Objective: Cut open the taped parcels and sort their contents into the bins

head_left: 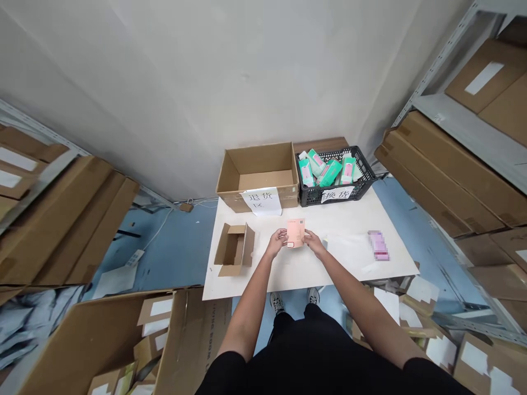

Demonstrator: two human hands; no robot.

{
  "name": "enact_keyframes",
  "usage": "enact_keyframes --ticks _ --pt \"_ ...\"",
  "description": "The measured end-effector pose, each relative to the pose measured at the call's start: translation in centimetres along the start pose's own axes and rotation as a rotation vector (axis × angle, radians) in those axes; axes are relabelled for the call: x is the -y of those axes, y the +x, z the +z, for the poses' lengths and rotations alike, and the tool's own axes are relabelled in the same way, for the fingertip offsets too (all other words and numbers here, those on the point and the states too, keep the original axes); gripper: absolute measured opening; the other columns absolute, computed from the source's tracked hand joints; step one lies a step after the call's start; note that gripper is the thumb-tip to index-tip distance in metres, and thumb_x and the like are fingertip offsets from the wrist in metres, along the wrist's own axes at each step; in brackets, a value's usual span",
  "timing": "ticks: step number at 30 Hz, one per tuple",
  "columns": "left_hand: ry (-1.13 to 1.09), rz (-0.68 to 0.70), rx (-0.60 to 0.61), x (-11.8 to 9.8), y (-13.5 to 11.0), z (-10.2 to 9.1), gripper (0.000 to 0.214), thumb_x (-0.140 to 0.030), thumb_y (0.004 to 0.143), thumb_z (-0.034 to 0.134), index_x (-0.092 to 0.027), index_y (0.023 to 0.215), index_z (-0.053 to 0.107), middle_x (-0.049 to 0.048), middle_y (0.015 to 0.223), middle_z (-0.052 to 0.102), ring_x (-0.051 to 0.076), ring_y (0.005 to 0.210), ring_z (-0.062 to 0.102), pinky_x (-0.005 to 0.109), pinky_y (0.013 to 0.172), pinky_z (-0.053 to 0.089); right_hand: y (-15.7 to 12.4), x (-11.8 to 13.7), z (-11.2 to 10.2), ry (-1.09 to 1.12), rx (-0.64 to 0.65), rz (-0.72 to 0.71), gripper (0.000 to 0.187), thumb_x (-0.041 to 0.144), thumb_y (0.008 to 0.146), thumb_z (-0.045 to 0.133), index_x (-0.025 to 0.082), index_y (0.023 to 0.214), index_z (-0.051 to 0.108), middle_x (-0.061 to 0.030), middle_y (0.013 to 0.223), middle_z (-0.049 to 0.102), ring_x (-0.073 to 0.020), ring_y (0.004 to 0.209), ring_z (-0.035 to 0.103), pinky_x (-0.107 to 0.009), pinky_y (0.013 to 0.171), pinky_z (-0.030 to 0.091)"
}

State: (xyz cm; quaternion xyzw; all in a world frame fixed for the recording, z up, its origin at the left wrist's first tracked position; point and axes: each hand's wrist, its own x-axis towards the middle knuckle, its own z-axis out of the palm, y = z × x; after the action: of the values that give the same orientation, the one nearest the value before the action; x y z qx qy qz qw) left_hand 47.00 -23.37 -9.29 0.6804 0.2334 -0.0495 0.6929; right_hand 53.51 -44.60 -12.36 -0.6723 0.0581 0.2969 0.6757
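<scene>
From the head camera, a salmon-pink flat rectangular package (295, 232) is held upright just above the middle of the white matte table board (349, 219). It has a dark printed patch at its top right corner and a small outlined mark near its lower left corner. Its face looks smooth, like thin card.

The left hand (276, 242) pinches the package's left edge with curled fingers, and the right hand (314, 242) grips the right edge the same way.

To the left lies a small open brown cardboard box (234, 250) with its flaps spread. At the far edge stand a large open corrugated carton (259, 174) with a paper label and a black latticed plastic crate (335, 176) of teal-and-pink packs. To the right lies a blurred pink-purple object (379, 245).
</scene>
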Motion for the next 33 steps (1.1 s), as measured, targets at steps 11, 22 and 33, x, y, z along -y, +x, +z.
enact_keyframes --ticks 11,22,33 --pt "0.078 0.316 -0.272 -7.8 -2.1 1.9 0.047 -0.034 0.076 0.088 -0.024 0.122 0.078 0.0079 0.108 0.074 0.022 0.099 0.073 0.044 0.101 0.059 -3.5 10.1 -1.5 0.156 0.221 -0.251 0.058 0.040 0.061 0.087 0.027 0.113 0.065 -0.0044 0.099 0.080 -0.0234 0.084 0.075 -0.036 0.074 0.059" --pt "-0.210 0.417 -0.133 -12.3 -3.4 5.9 0.077 -0.053 0.071 0.090 -0.018 0.138 0.075 0.0110 0.123 0.079 0.029 0.107 0.074 0.045 0.093 0.062 -2.2 14.4 -1.9 -0.014 0.098 -0.574 0.060 0.044 0.068 0.084 0.025 0.124 0.075 -0.0099 0.121 0.079 -0.0291 0.113 0.072 -0.049 0.104 0.057" --pt "-0.040 0.438 -0.224 -15.1 -4.9 3.5 0.066 -0.047 0.071 0.093 -0.022 0.131 0.079 0.0130 0.126 0.077 0.031 0.119 0.071 0.048 0.103 0.059 -4.0 17.6 -4.1 0.159 0.329 -0.374 0.071 0.037 0.065 0.088 0.031 0.132 0.065 -0.0048 0.112 0.081 -0.0250 0.094 0.077 -0.034 0.073 0.062"
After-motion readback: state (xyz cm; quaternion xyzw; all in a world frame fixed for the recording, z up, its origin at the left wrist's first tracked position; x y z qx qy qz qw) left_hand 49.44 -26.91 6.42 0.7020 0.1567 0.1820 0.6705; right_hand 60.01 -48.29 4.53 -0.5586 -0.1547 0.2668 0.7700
